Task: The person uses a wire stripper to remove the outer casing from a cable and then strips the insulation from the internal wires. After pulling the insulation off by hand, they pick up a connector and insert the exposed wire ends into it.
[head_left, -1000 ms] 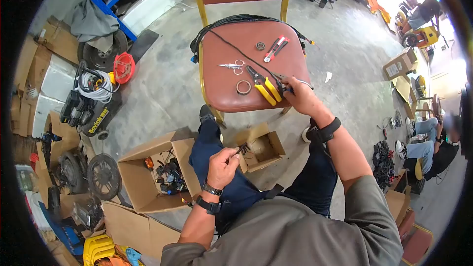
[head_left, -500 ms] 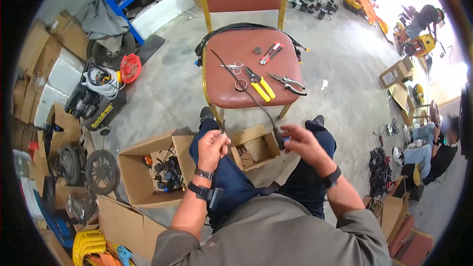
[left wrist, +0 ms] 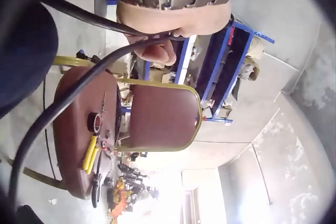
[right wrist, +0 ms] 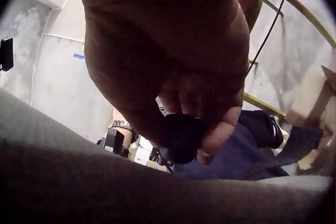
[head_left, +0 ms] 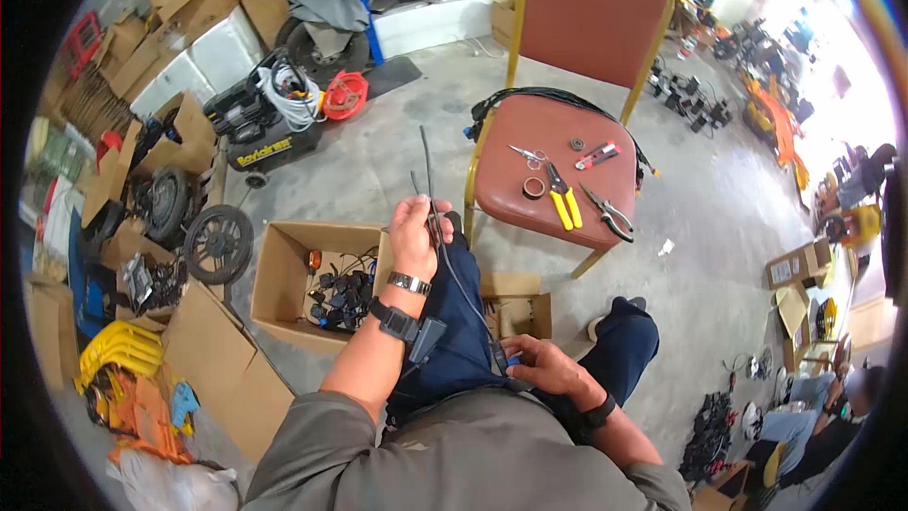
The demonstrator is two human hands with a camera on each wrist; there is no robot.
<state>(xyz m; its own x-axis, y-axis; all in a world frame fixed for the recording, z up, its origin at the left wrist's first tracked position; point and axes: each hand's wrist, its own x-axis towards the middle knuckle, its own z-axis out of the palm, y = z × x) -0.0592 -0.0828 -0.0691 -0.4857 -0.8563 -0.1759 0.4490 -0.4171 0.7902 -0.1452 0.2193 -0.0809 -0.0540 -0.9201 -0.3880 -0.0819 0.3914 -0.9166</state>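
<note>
A thin black cable (head_left: 456, 274) runs from the left hand (head_left: 414, 241) down to the right hand (head_left: 549, 366) at the lap. The left hand grips the cable, and its loose ends stick up above the fingers. In the left wrist view the cable (left wrist: 68, 94) loops close past the left hand (left wrist: 173, 22). The fingers of the right hand (right wrist: 178, 66) are curled round a dark connector (right wrist: 184, 139). On the chair seat (head_left: 511, 208) lie yellow-handled strippers (head_left: 565, 206), pliers (head_left: 608, 215), scissors (head_left: 527, 154), a tape roll (head_left: 534, 188) and a red cutter (head_left: 598, 154).
A cardboard box (head_left: 274, 308) of dark parts stands left of the legs, and a smaller box (head_left: 542, 308) sits between them. Bundled black cables (head_left: 558, 95) hang round the chair's back. A wheel (head_left: 218, 244) and a compressor (head_left: 274, 147) are at the left.
The right hand has left the chair and come down to the lap with the connector. The left hand has risen, its cable now pointing up. The pliers lie released. The head view has swung left.
</note>
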